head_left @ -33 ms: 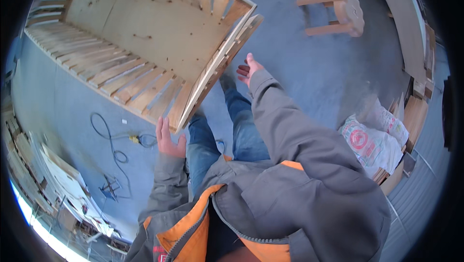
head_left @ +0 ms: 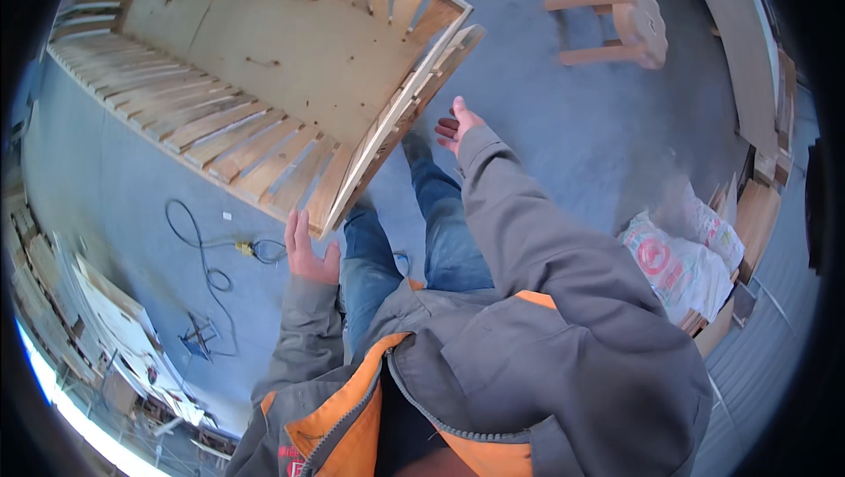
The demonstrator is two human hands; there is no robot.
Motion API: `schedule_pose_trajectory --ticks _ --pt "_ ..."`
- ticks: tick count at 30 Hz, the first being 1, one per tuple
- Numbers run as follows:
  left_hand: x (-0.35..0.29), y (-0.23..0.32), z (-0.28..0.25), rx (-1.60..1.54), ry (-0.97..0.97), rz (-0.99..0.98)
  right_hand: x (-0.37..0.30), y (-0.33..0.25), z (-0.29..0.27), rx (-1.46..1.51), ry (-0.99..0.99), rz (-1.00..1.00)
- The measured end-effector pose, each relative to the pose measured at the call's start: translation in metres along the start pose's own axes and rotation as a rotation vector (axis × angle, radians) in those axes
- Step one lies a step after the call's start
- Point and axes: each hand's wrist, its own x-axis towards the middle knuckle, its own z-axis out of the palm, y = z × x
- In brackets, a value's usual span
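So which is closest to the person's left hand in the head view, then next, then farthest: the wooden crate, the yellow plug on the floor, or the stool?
From the left hand:
1. Wooden crate, its corner right at the fingertips.
2. Yellow plug, on the floor just to the left.
3. Wooden stool, lying on its side far off, upper right.

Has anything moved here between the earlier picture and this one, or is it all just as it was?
Nothing visibly changed. The left hand is open at the near corner of the slatted wooden crate, the right hand is open beside its end edge, and neither grips it. The wooden stool lies on its side on the grey floor, and the yellow plug and cable lie where they were.
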Motion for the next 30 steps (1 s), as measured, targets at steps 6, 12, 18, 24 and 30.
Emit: schedule_pose_trajectory --ticks 6,12,18,24,30 --pt "-0.053 0.012 0.002 -0.005 0.09 -0.176 0.002 0.012 -0.033 -0.29 0.04 0.04" --pt "-0.132 -0.007 0.027 -0.044 0.093 -0.435 -0.004 0.011 -0.076 -0.775 0.074 0.007" --pt "-0.24 -0.076 0.102 -0.419 -0.005 -0.95 -0.028 0.0 -0.1 -0.952 0.142 -0.016" --pt "-0.327 -0.08 0.113 -0.501 0.121 -1.134 -0.065 0.035 -0.086 -1.172 0.027 0.02" --pt "-0.377 -0.05 0.122 -0.685 0.322 -1.327 -0.102 0.081 -0.005 -1.393 -0.189 0.025"
